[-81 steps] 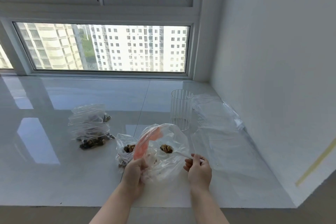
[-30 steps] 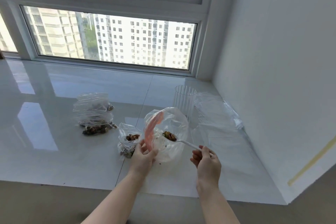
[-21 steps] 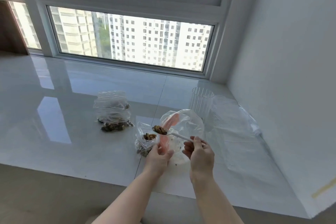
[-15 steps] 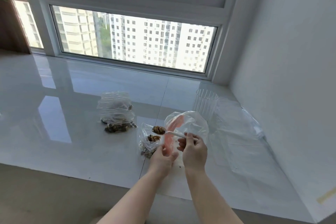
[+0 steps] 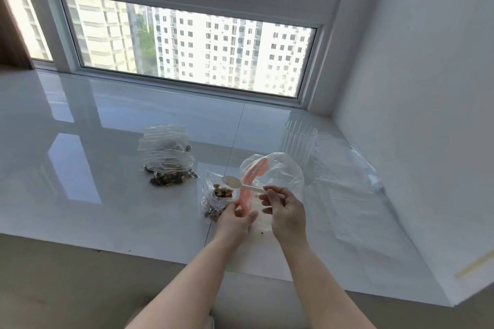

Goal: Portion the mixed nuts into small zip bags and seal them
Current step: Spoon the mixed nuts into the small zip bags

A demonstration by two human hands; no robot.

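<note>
A ribbed clear cup (image 5: 299, 143) stands upright on the glossy white sill (image 5: 80, 168), near the right-hand white wall (image 5: 427, 88). Behind the window (image 5: 187, 48), pale high-rise blocks (image 5: 227, 53) fill the view.

A glossy white tiled ledge (image 5: 80, 168) fills the middle of the view and mirrors bright window panes at 9 o'clock. A white-framed window (image 5: 187, 45) spans 12 o'clock, with pale high-rise blocks (image 5: 227, 51) in daylight beyond. A plain white wall (image 5: 427, 88) rises at 3 o'clock. At 10 o'clock stands a brown edge (image 5: 10, 43), perhaps a door or curtain.
</note>
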